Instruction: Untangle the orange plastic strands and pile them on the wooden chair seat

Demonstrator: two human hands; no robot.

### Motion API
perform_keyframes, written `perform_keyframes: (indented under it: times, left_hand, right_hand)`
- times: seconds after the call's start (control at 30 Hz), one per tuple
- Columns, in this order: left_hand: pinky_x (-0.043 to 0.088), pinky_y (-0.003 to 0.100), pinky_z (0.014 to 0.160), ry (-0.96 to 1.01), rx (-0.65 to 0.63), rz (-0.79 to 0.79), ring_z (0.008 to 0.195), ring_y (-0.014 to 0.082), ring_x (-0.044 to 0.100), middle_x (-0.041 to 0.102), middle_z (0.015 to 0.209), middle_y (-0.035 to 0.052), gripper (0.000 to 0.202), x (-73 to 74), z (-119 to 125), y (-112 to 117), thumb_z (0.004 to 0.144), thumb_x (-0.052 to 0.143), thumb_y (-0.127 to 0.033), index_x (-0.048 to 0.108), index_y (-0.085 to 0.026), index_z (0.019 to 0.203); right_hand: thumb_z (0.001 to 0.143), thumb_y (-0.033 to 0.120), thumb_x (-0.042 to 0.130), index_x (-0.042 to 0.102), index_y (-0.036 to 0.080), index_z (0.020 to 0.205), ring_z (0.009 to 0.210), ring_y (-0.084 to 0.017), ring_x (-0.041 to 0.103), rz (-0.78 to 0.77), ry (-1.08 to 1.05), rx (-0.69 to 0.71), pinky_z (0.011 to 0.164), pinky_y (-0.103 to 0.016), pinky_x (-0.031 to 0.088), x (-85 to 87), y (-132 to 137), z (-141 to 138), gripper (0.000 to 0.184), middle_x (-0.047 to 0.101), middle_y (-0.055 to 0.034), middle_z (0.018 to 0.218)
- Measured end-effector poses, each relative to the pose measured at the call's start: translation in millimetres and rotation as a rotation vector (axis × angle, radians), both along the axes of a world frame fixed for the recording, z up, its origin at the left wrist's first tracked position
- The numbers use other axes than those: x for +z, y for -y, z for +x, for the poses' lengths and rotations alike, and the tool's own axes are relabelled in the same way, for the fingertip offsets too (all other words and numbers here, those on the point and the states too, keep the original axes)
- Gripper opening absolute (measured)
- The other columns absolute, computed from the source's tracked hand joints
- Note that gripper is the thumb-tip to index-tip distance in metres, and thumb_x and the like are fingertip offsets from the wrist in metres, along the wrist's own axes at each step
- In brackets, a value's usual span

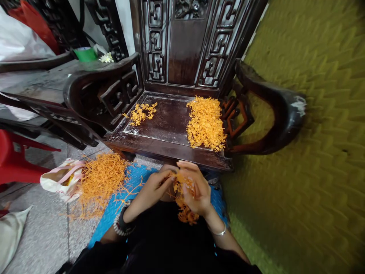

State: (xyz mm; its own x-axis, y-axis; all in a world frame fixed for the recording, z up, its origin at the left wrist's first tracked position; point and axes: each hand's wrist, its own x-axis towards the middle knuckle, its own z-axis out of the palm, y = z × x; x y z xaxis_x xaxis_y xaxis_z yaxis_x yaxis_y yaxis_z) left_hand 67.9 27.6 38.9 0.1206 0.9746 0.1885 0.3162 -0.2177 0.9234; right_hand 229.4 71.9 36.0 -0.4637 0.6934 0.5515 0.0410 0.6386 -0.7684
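My left hand [156, 185] and my right hand [195, 188] meet just below the front edge of a dark carved wooden chair [171, 150]. Both pinch a clump of thin orange strands [184, 207] that hangs down over my black-clothed lap. On the chair seat lie a large pile of orange strands [205, 122] at the right and a small pile [140, 113] at the left. A bigger loose heap of orange strands [99, 182] lies on the floor to my left, partly on a blue mat [137, 179].
A white bag with pink stripes [61, 180] lies beside the floor heap. A red plastic stool [14, 160] stands at far left. An olive-green textured wall [313, 133] fills the right side. A low dark table [37, 82] with a green roll [84, 54] stands behind left.
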Motion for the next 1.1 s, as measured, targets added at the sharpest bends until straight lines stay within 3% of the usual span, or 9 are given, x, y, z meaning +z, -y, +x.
perform_keyframes:
  times: [0.07, 0.13, 0.23, 0.3, 0.37, 0.47, 0.6, 0.87, 1.1]
  left_hand:
    - [0.041, 0.024, 0.061, 0.001, 0.027, 0.039, 0.067, 0.0153, 0.056, 0.062, 0.074, 0.0022, 0.021, -1.2, 1, 1, 0.094, 0.046, -0.027, 0.062, -0.018, 0.084]
    - [0.039, 0.023, 0.058, -0.066, 0.038, 0.081, 0.062, 0.0138, 0.055, 0.061, 0.07, 0.0009, 0.023, 0.4, -3, 4, 0.095, 0.045, -0.025, 0.059, -0.018, 0.078]
    - [0.036, 0.024, 0.056, -0.387, -0.074, 0.219, 0.06, 0.0132, 0.054, 0.059, 0.068, 0.0002, 0.022, 11.4, -15, 14, 0.096, 0.043, -0.021, 0.053, -0.018, 0.077]
    - [0.034, 0.027, 0.056, -0.684, -0.184, 0.388, 0.059, 0.0148, 0.053, 0.059, 0.068, 0.0007, 0.02, 24.6, -25, 25, 0.096, 0.042, -0.021, 0.053, -0.018, 0.079]
    - [0.032, 0.03, 0.055, -0.923, -0.273, 0.544, 0.057, 0.0162, 0.05, 0.057, 0.065, 0.0002, 0.022, 41.2, -33, 38, 0.096, 0.041, -0.019, 0.053, -0.019, 0.078]
    - [0.031, 0.032, 0.055, -1.111, -0.373, 0.664, 0.054, 0.0169, 0.046, 0.055, 0.062, -0.0003, 0.027, 67.4, -41, 54, 0.097, 0.036, -0.017, 0.054, -0.019, 0.077]
    - [0.031, 0.034, 0.053, -1.154, -0.389, 0.74, 0.052, 0.0168, 0.042, 0.057, 0.062, 0.0001, 0.03, 93.5, -49, 64, 0.098, 0.035, -0.021, 0.057, -0.02, 0.078]
    - [0.028, 0.031, 0.046, -0.966, -0.447, 0.521, 0.049, 0.0158, 0.043, 0.053, 0.058, -0.0005, 0.029, 116.2, -66, 63, 0.097, 0.038, -0.023, 0.05, -0.022, 0.071]
    - [0.032, 0.027, 0.047, -0.812, -0.569, 0.181, 0.05, 0.0148, 0.049, 0.057, 0.061, -0.0008, 0.019, 120.9, -85, 38, 0.092, 0.05, -0.02, 0.054, -0.023, 0.073]
  right_hand:
    - [0.085, 0.029, 0.057, 0.05, 0.027, 0.127, 0.129, -0.029, 0.044, 0.138, 0.07, 0.048, 0.107, -0.051, 0.036, 4.6, 0, -4, 0.043, 0.05, -0.0103, 0.136]
    - [0.086, 0.035, 0.06, 0.049, 0.021, 0.13, 0.123, -0.028, 0.051, 0.111, 0.129, 0.089, 0.103, -0.046, 0.042, 4.7, 0, -8, 0.047, 0.055, -0.0135, 0.131]
    - [0.093, 0.035, 0.052, 0.049, 0.017, 0.129, 0.096, -0.018, 0.066, -0.061, 0.241, 0.24, 0.082, -0.029, 0.052, 5.7, 2, -4, 0.041, 0.068, -0.0098, 0.108]
    - [0.096, 0.034, 0.046, 0.055, 0.016, 0.119, 0.075, -0.014, 0.067, -0.062, 0.362, 0.329, 0.067, -0.023, 0.05, 13.3, 5, 5, 0.03, 0.071, -0.0055, 0.089]
    - [0.099, 0.034, 0.039, 0.061, 0.016, 0.096, 0.059, -0.012, 0.061, 0.052, 0.465, 0.365, 0.057, -0.023, 0.044, 27.3, 9, 18, 0.029, 0.068, -0.0015, 0.07]
    - [0.101, 0.037, 0.03, 0.055, 0.018, 0.068, 0.05, -0.012, 0.051, 0.303, 0.513, 0.303, 0.052, -0.026, 0.037, 52.4, 17, 33, 0.045, 0.059, 0.0005, 0.055]
    - [0.102, 0.037, 0.024, 0.054, 0.019, 0.065, 0.049, -0.012, 0.046, 0.485, 0.517, 0.223, 0.053, -0.029, 0.035, 74.5, 24, 41, 0.05, 0.055, 0.0007, 0.052]
    - [0.102, 0.03, 0.027, 0.063, 0.019, 0.092, 0.053, -0.014, 0.053, 0.507, 0.526, 0.18, 0.057, -0.03, 0.04, 85.0, 35, 44, 0.039, 0.062, 0.0014, 0.056]
    - [0.099, 0.029, 0.038, 0.065, 0.016, 0.097, 0.055, -0.013, 0.057, 0.282, 0.453, 0.297, 0.056, -0.027, 0.039, 70.6, 12, 30, 0.03, 0.068, -0.0012, 0.066]
